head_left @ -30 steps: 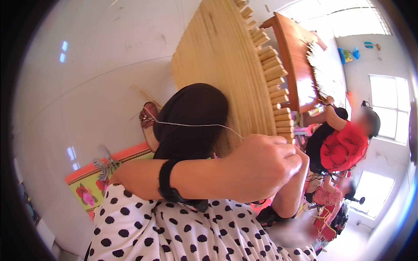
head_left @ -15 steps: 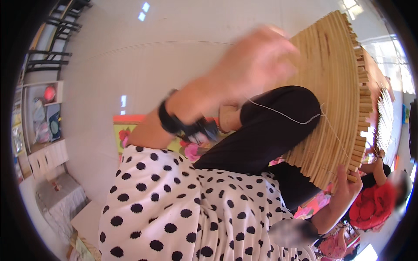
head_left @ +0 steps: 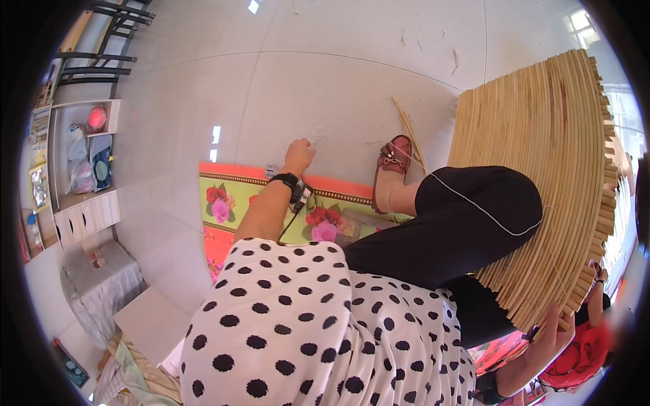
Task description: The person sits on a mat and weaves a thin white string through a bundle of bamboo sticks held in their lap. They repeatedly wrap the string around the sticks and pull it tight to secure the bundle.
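Apparently mid-binding: right hand [head_left: 552,336] pinches the near end of the stick mat [head_left: 531,125] beside the bent knee [head_left: 477,193], left hand [head_left: 298,157] low toward floor [head_left: 183,101], hold unreadable; next move likely needs white cord [head_left: 501,226] running free.

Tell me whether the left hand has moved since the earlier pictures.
Yes: against the floral mat, the left hand has swung leftward, away from the stick mat.
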The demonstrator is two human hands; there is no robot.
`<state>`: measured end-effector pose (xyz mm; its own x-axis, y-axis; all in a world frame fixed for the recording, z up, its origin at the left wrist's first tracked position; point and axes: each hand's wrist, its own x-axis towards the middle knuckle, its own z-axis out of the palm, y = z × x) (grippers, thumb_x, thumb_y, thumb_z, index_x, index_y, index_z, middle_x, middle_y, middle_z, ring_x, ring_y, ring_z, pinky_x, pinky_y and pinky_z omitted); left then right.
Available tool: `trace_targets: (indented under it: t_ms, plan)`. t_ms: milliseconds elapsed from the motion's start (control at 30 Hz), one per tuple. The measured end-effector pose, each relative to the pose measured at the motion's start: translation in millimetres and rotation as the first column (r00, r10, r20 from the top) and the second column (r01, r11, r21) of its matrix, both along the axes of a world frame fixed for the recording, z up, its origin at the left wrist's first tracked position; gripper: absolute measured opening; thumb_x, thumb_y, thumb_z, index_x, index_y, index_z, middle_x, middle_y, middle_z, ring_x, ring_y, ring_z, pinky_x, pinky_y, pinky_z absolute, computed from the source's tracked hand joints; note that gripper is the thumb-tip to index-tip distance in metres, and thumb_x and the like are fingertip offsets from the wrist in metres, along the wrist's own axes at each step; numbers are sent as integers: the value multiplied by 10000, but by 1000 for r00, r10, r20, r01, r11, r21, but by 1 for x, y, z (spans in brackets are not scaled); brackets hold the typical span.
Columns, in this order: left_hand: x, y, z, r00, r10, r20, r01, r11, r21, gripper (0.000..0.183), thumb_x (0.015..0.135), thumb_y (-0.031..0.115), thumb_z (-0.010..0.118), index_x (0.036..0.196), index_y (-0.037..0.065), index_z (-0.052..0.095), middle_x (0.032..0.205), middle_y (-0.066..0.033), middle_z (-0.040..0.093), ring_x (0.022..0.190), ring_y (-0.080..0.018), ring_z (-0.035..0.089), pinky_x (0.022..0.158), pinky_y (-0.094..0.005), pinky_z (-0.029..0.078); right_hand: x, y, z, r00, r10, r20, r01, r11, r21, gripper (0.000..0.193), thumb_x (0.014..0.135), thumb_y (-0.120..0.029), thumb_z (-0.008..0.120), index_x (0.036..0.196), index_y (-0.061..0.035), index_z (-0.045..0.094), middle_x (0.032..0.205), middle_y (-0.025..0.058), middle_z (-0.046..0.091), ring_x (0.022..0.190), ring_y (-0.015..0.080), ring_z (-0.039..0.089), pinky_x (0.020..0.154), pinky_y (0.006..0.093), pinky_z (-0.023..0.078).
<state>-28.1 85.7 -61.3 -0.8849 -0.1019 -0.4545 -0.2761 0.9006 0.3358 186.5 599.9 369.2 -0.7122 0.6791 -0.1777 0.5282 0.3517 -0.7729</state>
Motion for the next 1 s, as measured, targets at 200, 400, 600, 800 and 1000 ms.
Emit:
trace_targets:
  t_ms: [200,400,600,800,1000]
  plan:
    - [-5,23,-31,950,289,-121,-298,952,-65,267,806,249,699,970,38,684,1061,-235,655,1017,-394,626,857,-468,516,4,-4,-2,986,-164,-22,165,984,61,289,945,-148,641,1110,84,593,966,98,662,821,122,629,730,236,498]
    - [-9,8,-60,952,257,-164,-270,961,-62,216,820,230,643,815,15,670,904,-199,692,887,-356,655,775,-446,516,7,-4,-5,987,-142,-77,144,989,17,259,951,-127,625,1112,73,595,962,87,661,827,112,622,733,244,493]
    - [-36,2,8,838,463,289,-539,621,569,114,882,180,560,860,74,595,932,-113,711,853,-203,672,745,-335,515,6,-5,-5,999,-27,-47,26,999,-28,234,957,-117,611,1108,61,601,961,71,662,826,96,606,748,231,463]
    - [-45,22,154,908,242,341,-389,192,901,65,962,151,498,938,93,513,997,-156,696,944,-250,672,849,-360,520,4,-2,-11,987,42,-156,-52,997,-58,213,960,-84,592,1112,65,594,939,62,661,805,72,580,718,211,446]
    - [-37,96,291,989,-8,147,-147,-114,983,82,982,147,461,959,79,501,964,-204,688,927,-297,680,863,-397,525,-1,-14,0,955,7,-295,96,937,335,291,969,-70,593,1222,73,586,1081,107,671,968,125,628,819,223,477]
